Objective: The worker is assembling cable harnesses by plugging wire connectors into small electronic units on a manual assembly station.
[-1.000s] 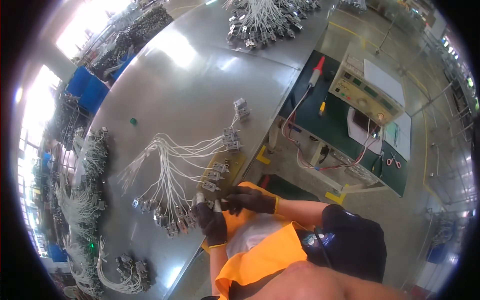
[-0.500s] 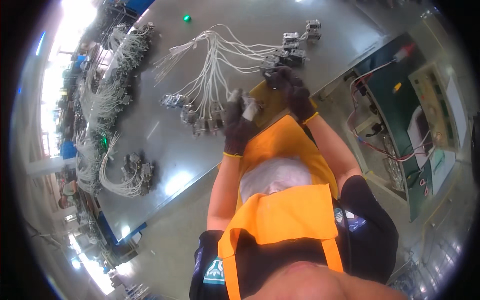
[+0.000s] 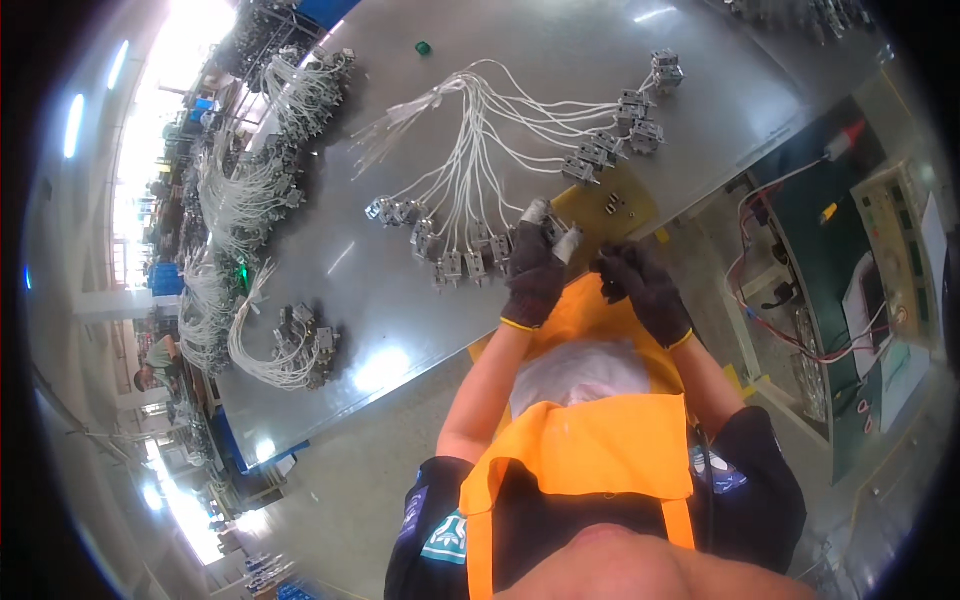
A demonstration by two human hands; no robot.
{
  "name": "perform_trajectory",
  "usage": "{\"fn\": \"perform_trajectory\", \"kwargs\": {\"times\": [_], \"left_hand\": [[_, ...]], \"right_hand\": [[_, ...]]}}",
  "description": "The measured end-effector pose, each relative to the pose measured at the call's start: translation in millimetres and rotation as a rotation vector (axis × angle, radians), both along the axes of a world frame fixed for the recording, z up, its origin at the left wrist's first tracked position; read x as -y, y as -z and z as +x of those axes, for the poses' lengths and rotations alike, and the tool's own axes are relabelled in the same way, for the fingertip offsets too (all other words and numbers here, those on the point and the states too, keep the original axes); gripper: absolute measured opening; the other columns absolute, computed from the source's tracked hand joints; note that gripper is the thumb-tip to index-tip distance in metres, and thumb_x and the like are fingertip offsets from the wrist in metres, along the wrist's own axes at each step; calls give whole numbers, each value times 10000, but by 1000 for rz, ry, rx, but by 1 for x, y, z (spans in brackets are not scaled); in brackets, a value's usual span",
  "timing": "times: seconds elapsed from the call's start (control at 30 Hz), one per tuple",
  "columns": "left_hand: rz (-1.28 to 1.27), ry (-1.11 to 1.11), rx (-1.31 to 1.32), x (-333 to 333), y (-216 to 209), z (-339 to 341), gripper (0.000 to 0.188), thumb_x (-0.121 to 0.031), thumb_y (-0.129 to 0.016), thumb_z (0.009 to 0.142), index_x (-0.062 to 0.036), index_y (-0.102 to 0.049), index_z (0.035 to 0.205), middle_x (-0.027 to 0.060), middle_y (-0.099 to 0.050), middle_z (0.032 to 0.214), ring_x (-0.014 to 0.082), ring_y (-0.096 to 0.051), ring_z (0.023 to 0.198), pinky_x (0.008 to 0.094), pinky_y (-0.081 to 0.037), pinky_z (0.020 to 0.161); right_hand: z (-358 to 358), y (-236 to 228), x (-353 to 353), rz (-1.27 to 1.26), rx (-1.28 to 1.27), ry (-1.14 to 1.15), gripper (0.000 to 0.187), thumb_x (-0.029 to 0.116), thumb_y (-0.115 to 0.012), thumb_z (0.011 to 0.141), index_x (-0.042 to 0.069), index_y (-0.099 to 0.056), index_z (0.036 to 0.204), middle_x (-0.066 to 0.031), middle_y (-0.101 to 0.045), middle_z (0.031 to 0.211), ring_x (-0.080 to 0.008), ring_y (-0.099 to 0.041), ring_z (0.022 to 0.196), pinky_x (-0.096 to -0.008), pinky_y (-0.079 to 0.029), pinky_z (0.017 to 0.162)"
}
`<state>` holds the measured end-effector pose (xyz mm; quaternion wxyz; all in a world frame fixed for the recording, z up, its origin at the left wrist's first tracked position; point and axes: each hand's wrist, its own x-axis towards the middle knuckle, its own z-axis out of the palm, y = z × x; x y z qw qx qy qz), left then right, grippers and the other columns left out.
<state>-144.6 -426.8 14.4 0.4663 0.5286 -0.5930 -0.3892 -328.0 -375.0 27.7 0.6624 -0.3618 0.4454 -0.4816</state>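
A bundle of white wires (image 3: 470, 110) fans out over the metal table, and small silver metal blocks sit at the wire ends. One row of blocks (image 3: 450, 265) lies left of my hands; another group of blocks (image 3: 635, 125) is farther off to the right. My left hand (image 3: 537, 275), in a dark glove with whitish fingertips, is closed round one silver metal block (image 3: 561, 229) at the table's near edge. Close beside it, my right hand (image 3: 645, 292) has its dark-gloved fingers drawn together above the orange apron; whatever they hold is hidden. Small metal pieces (image 3: 613, 204) rest on a yellow-brown board (image 3: 640, 190).
More wire bundles (image 3: 235, 205) are heaped along the table's left side, with a separate coiled bundle (image 3: 265, 370) nearer. A small green object (image 3: 423, 48) lies at the back. To the right stands a dark green bench (image 3: 815, 200) with cables, pink-handled scissors (image 3: 864, 415) and a control panel (image 3: 900, 235).
My right hand has drawn back toward me from the near end of the right-hand block group, uncovering the board and its small pieces. My left hand remains at the block. The whole view has shifted.
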Motion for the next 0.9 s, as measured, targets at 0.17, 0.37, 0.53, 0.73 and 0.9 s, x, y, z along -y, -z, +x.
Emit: {"fn": "perform_trajectory", "kwargs": {"times": [0.17,0.37,0.53,0.73,0.9], "left_hand": [[-16,126,87,11,-7,8,505,-73,-686,884,6,-453,1325,77,-582,1013,139,-558,892,305,-511,801],[198,16,34,13,-7,3,480,-115,-700,886,10,-484,1296,96,-582,1063,154,-561,943,298,-502,821],[-144,30,248,12,-5,3,500,-195,-737,851,22,-520,1247,125,-617,1027,199,-604,914,327,-511,796],[-176,22,89,9,-7,-2,479,-214,-751,838,7,-548,1210,147,-643,1012,208,-634,908,331,-515,790],[165,-8,-69,3,-20,-5,636,-67,-692,870,0,-364,1411,129,-556,1200,197,-552,1060,346,-505,876]], "right_hand": [[14,-14,1,-105,-212,-87,212,140,-571,978,4,-623,1133,-106,-691,950,-121,-643,741,-252,-530,651],[38,-10,15,-813,-559,209,173,96,-567,956,21,-657,1083,-174,-670,999,-264,-668,827,-346,-534,709],[18,-6,24,-1085,-1051,-53,215,27,-571,892,51,-653,1089,-157,-641,1108,-337,-636,940,-386,-523,741],[41,-1,3,-256,-560,4,136,102,-548,945,129,-621,1057,-30,-612,753,-197,-577,592,-338,-462,525],[39,26,6,283,1240,-510,117,201,-499,981,146,-597,1014,26,-553,674,-128,-540,543,-255,-420,470]]}}
